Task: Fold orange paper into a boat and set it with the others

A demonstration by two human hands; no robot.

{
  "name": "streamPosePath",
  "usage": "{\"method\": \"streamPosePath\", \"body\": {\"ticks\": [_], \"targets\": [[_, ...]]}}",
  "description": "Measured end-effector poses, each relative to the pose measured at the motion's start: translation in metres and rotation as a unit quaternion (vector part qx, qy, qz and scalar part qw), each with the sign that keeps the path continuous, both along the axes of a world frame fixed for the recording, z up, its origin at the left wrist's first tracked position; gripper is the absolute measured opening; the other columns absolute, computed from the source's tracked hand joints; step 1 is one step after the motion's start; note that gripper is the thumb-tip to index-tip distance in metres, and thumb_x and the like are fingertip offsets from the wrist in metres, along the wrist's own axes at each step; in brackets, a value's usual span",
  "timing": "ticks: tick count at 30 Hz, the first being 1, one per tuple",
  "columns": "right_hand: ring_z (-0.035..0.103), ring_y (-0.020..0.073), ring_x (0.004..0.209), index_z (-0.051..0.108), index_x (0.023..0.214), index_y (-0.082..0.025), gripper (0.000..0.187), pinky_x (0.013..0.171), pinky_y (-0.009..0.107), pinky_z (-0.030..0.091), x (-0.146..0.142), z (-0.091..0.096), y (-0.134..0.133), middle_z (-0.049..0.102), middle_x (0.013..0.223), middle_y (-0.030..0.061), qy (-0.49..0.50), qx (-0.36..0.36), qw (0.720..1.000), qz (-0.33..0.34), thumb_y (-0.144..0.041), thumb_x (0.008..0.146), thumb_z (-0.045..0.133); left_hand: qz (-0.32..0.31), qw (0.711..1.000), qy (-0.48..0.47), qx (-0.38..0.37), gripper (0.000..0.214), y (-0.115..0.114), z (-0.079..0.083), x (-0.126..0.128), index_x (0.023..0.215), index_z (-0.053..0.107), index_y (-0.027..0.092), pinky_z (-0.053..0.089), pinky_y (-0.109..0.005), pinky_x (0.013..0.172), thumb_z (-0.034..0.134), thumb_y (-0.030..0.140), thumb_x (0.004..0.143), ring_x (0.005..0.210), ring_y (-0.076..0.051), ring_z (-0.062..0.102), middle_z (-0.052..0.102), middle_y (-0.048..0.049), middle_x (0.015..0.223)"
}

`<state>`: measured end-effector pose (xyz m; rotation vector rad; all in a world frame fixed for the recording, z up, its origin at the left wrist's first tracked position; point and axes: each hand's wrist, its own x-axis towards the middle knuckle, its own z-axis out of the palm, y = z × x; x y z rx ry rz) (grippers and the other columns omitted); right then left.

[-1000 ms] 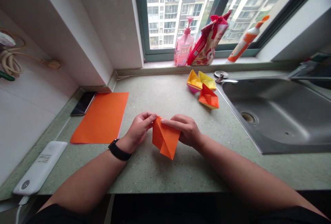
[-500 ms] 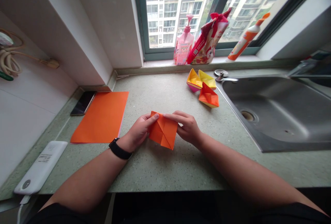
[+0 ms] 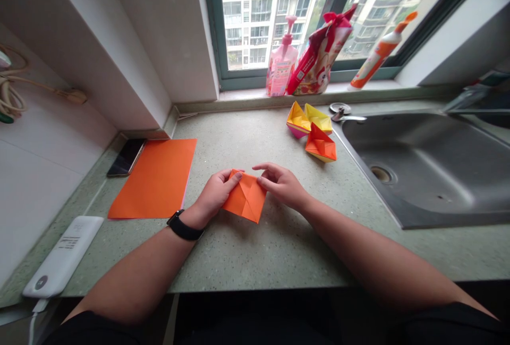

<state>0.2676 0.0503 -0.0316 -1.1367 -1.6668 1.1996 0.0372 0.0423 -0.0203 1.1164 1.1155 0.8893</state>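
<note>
A small piece of folded orange paper (image 3: 246, 199), creased diagonally, is held up over the counter between my hands. My left hand (image 3: 217, 192) grips its upper left part, thumb pressed on the front and the other fingers mostly hidden behind. At the upper right corner, the thumb of my right hand (image 3: 282, 185) presses on the paper; its index finger stretches out above the top edge, and the remaining fingers curl, partly hidden. Beyond my right hand stand three folded paper boats: an orange-red one (image 3: 321, 145), a yellow-orange one (image 3: 298, 120) and a yellow one (image 3: 319, 118).
Orange sheets (image 3: 155, 180) lie on the counter (image 3: 223, 260) at left, against a dark phone (image 3: 126, 157). A white power bank (image 3: 64, 254) with a cable is nearer. The steel sink (image 3: 430, 169) is at right. A pump bottle (image 3: 281, 68), a red bag (image 3: 322, 58) and an orange-white bottle (image 3: 376, 60) line the sill.
My right index finger has lifted off the paper's top edge, and the right thumb now shows on its front corner. The folded paper has shifted slightly left and turned a little.
</note>
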Motion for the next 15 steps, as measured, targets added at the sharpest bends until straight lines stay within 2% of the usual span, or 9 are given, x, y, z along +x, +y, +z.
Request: {"method": "streamPosePath", "body": {"ticks": [2, 3, 5, 7, 10, 15], "targets": [[0.061, 0.0159, 0.066, 0.075, 0.121, -0.020, 0.034, 0.065, 0.030, 0.047, 0.001, -0.002, 0.002, 0.068, 0.073, -0.0026, -0.036, 0.007, 0.999, -0.026, -0.039, 0.094, 0.065, 0.031, 0.996, 0.062, 0.059, 0.060, 0.004, -0.002, -0.002, 0.140, 0.069, 0.018, 0.056, -0.034, 0.082, 0.079, 0.057, 0.095, 0.094, -0.024, 0.071, 0.077, -0.0115, 0.111], [0.061, 0.0159, 0.065, 0.076, 0.120, -0.020, 0.033, 0.064, 0.030, 0.047, 0.003, -0.003, 0.003, 0.068, 0.072, -0.0025, -0.061, 0.014, 0.997, -0.043, -0.038, 0.094, 0.065, 0.049, 0.989, 0.097, 0.104, 0.060, 0.006, -0.003, -0.003, 0.144, 0.067, 0.019, 0.057, -0.036, 0.086, 0.078, 0.054, 0.096, 0.100, -0.025, 0.071, 0.075, -0.0121, 0.115], [0.062, 0.0161, 0.063, 0.077, 0.118, -0.021, 0.031, 0.063, 0.030, 0.048, 0.005, -0.004, 0.005, 0.070, 0.070, -0.0021, -0.121, 0.038, 0.989, -0.074, -0.034, 0.094, 0.064, 0.056, 0.962, 0.165, 0.209, 0.047, 0.008, -0.001, -0.005, 0.137, 0.072, 0.021, 0.056, -0.041, 0.100, 0.074, 0.048, 0.100, 0.115, -0.029, 0.069, 0.073, -0.0134, 0.125], [0.064, 0.0167, 0.064, 0.079, 0.117, -0.022, 0.028, 0.065, 0.031, 0.049, 0.007, -0.004, 0.005, 0.073, 0.072, -0.0011, -0.184, 0.066, 0.977, -0.090, -0.029, 0.094, 0.064, 0.013, 0.937, 0.198, 0.289, 0.032, 0.006, 0.002, -0.006, 0.124, 0.079, 0.022, 0.051, -0.047, 0.114, 0.066, 0.044, 0.104, 0.127, -0.031, 0.066, 0.073, -0.0131, 0.130], [0.069, 0.0186, 0.069, 0.080, 0.117, -0.024, 0.027, 0.070, 0.032, 0.052, 0.009, -0.003, 0.004, 0.078, 0.080, 0.0012, -0.278, 0.099, 0.951, -0.092, -0.025, 0.095, 0.065, -0.085, 0.922, 0.204, 0.317, 0.032, 0.002, 0.004, -0.006, 0.121, 0.083, 0.026, 0.042, -0.053, 0.126, 0.059, 0.043, 0.108, 0.134, -0.032, 0.064, 0.075, -0.0109, 0.136], [0.073, 0.0235, 0.090, 0.080, 0.119, -0.023, 0.024, 0.081, 0.036, 0.056, 0.013, -0.003, 0.004, 0.080, 0.108, 0.0085, -0.353, 0.181, 0.914, -0.084, -0.027, 0.098, 0.068, -0.185, 0.891, 0.265, 0.318, 0.039, -0.001, -0.002, -0.004, 0.136, 0.079, 0.026, 0.033, -0.057, 0.133, 0.070, 0.041, 0.101, 0.148, -0.036, 0.056, 0.070, -0.0116, 0.151]]}}
